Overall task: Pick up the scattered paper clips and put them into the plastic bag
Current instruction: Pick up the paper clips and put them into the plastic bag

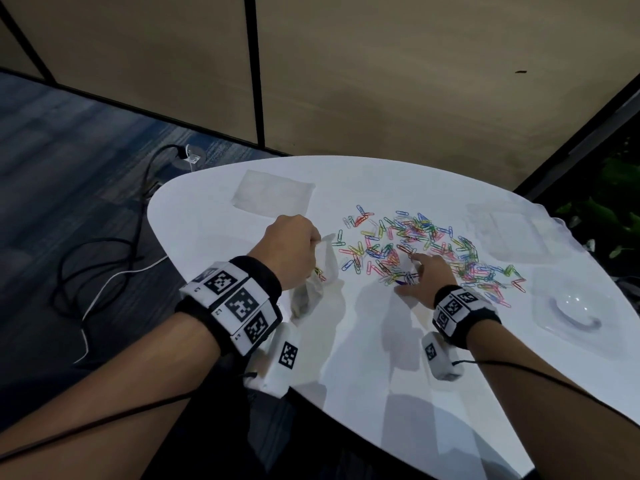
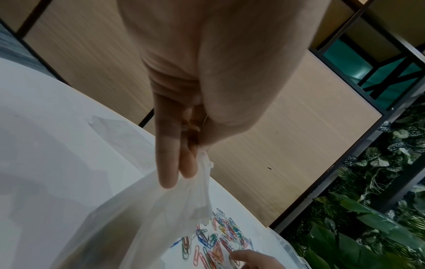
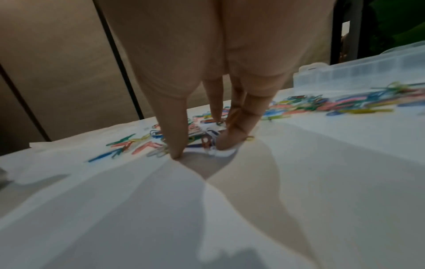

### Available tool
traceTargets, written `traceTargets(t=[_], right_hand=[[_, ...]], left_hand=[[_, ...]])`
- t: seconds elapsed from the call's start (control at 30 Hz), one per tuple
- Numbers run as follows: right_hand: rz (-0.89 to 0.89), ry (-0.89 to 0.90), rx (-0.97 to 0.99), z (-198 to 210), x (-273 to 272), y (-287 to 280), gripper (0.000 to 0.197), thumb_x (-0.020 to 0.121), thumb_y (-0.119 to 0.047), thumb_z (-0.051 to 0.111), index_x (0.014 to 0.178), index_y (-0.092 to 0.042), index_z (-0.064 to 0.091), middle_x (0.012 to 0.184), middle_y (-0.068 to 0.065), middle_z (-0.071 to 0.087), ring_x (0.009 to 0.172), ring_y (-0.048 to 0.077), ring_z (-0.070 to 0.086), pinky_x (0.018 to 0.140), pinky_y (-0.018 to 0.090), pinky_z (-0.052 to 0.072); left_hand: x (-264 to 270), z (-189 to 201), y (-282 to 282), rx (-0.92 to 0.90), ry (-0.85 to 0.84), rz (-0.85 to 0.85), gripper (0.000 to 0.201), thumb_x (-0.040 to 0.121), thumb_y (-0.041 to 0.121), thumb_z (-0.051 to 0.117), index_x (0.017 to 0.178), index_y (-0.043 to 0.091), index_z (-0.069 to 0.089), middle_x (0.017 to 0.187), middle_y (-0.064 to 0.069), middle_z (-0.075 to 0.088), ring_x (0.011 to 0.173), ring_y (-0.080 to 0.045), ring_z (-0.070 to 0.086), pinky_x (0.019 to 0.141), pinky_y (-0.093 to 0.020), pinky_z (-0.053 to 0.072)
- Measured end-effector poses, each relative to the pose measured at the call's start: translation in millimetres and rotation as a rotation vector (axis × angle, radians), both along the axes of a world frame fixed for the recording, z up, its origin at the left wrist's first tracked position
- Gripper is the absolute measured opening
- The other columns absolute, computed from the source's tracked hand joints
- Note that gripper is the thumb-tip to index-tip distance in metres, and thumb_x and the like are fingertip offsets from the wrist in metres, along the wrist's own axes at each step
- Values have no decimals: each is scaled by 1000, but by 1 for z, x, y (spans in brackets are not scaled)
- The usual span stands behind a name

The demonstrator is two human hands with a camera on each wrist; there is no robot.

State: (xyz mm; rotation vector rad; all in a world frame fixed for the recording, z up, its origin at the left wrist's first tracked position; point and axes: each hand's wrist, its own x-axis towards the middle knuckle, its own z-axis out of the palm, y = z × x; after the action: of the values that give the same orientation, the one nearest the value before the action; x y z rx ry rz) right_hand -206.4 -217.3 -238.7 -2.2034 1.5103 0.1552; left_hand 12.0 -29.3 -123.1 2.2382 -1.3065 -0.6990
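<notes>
Colourful paper clips lie scattered across the middle of the white table. My left hand holds a thin clear plastic bag just left of the pile, pinching its rim between thumb and fingers; the bag hangs down to the table and a few clips show inside. My right hand is down on the near side of the pile, thumb and fingers straight and spread, tips touching the table with clips between them.
A second flat plastic bag lies at the table's far left. A clear plastic box and its lid sit at the right. Cables run over the carpet left of the table; leafy plants stand beyond the right edge.
</notes>
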Motion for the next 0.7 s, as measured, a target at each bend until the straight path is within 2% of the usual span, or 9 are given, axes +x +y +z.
traceTargets(t=[0.1, 0.2, 0.27, 0.33, 0.37, 0.43, 0.5, 0.6, 0.7], right_hand=[[0, -89, -41, -8, 16, 4, 72, 78, -33, 78, 140, -14, 47, 129, 16, 46, 109, 29, 56, 95, 35, 46], [60, -131, -68, -13, 29, 5, 65, 84, -25, 70, 143, -19, 44, 141, 14, 35, 116, 30, 54, 102, 35, 45], [161, -54, -99, -18, 35, 9, 57, 91, -25, 62, 144, -26, 42, 152, 11, 28, 130, 34, 42, 108, 40, 40], [264, 29, -181, -21, 38, 13, 46, 96, -25, 53, 141, -28, 47, 151, 12, 35, 131, 40, 38, 107, 45, 39], [296, 30, -232, -23, 39, 14, 40, 97, -23, 51, 137, -25, 54, 145, 14, 44, 126, 41, 43, 102, 44, 43], [317, 2, -308, -22, 40, 15, 26, 95, -17, 55, 118, -15, 68, 118, 15, 61, 107, 36, 56, 85, 36, 51], [314, 9, -318, -19, 41, 16, 16, 92, -11, 58, 99, -7, 72, 99, 14, 63, 91, 31, 63, 72, 29, 50], [258, 57, -253, -13, 41, 13, 16, 92, -8, 58, 92, -2, 73, 94, 13, 67, 84, 26, 66, 70, 27, 52], [71, -15, -132, -3, 34, 4, 20, 92, -16, 61, 85, -4, 76, 84, 10, 73, 78, 23, 69, 69, 24, 53]], left_hand=[[-2, 2, -1, 11, -9, 5, 43, 93, 1, 43, 54, 16, 49, 72, -14, 58, 77, -40, 70, 74, -46, 62], [-3, 1, -3, 17, 2, 14, 38, 91, 0, 42, 57, 11, 53, 73, -19, 63, 76, -40, 70, 73, -47, 62], [-3, -1, -4, 19, 16, 16, 33, 92, 0, 42, 65, 2, 61, 77, -24, 67, 77, -41, 70, 72, -48, 62], [-5, -3, -6, 19, 27, 14, 30, 93, 1, 42, 75, -3, 66, 79, -27, 68, 77, -42, 71, 71, -48, 62], [-5, -4, -8, 22, 30, 11, 31, 93, 1, 42, 78, -3, 68, 79, -26, 69, 77, -41, 71, 71, -48, 62], [-7, -5, -9, 23, 29, 4, 32, 93, 1, 42, 82, 0, 71, 78, -22, 71, 75, -38, 72, 72, -45, 63], [-9, -5, -10, 22, 25, -4, 33, 94, 2, 42, 83, 3, 73, 76, -19, 71, 73, -35, 72, 73, -43, 63], [-9, -6, -10, 23, 30, -3, 32, 94, 2, 42, 86, 1, 74, 75, -19, 72, 72, -34, 73, 73, -42, 63], [-9, -5, -10, 25, 30, -5, 31, 93, 1, 42, 84, -1, 72, 77, -22, 71, 74, -36, 72, 73, -44, 62]])
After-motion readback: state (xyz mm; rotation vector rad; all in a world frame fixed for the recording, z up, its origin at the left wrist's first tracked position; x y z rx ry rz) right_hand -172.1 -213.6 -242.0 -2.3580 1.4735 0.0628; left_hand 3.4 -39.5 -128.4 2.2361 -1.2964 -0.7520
